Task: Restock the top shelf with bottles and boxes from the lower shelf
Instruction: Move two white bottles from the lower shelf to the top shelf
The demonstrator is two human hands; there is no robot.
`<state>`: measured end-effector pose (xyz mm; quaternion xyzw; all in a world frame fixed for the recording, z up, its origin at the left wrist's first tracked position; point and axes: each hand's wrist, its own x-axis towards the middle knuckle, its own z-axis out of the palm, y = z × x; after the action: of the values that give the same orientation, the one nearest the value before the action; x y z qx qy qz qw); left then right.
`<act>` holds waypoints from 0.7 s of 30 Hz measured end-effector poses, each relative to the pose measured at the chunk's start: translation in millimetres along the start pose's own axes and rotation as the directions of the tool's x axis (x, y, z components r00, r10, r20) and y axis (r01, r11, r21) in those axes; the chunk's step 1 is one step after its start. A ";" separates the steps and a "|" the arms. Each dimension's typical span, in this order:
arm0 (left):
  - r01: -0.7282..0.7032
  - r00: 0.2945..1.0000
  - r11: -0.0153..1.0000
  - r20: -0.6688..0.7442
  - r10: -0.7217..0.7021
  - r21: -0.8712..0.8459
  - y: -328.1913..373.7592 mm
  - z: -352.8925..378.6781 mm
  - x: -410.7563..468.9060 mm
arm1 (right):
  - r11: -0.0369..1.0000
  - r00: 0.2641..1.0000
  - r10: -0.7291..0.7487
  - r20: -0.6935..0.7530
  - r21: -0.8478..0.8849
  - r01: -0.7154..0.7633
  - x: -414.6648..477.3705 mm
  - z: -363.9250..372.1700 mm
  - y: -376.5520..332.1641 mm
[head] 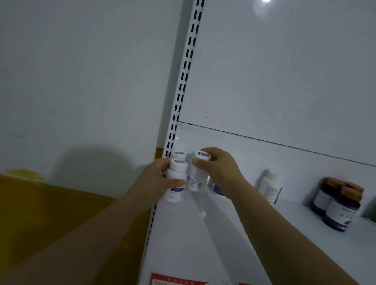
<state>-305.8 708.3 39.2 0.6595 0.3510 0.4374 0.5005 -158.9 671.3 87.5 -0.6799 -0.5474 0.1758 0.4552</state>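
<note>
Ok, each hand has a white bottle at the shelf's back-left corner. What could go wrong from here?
The left hand holds the left-hand bottle right at the shelf's left edge; set down there, it might tip off. The right-hand bottle, in the right hand, sits close to it and a third bottle behind; they could knock together. The right wrist partly hides a blue-labelled bottle that it could catch.

left hand (pixel 156 179) bare | right hand (pixel 220 169) bare | forearms (pixel 89 229) bare (right up to the frame edge)
</note>
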 end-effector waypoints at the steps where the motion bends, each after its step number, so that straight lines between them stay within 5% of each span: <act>1: -0.008 1.000 1.000 -0.017 0.008 0.021 -0.8 1.9 2.5 | 0.999 1.000 0.006 -0.015 -0.043 -0.006 4.0 3.0 1.7; 9: 0.084 0.996 0.973 -0.059 -0.073 0.214 -20.1 7.8 14.9 | 0.962 0.999 0.016 -0.037 -0.270 -0.025 19.8 18.1 10.3; 21: 0.055 0.993 0.953 0.082 -0.083 0.299 -20.1 5.1 20.5 | 0.972 0.995 0.041 -0.094 -0.227 -0.061 34.1 23.7 22.1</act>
<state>-294.0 730.0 23.9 0.7341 0.4117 0.3309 0.4267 -151.9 712.5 66.1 -0.7489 -0.5258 0.0927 0.3925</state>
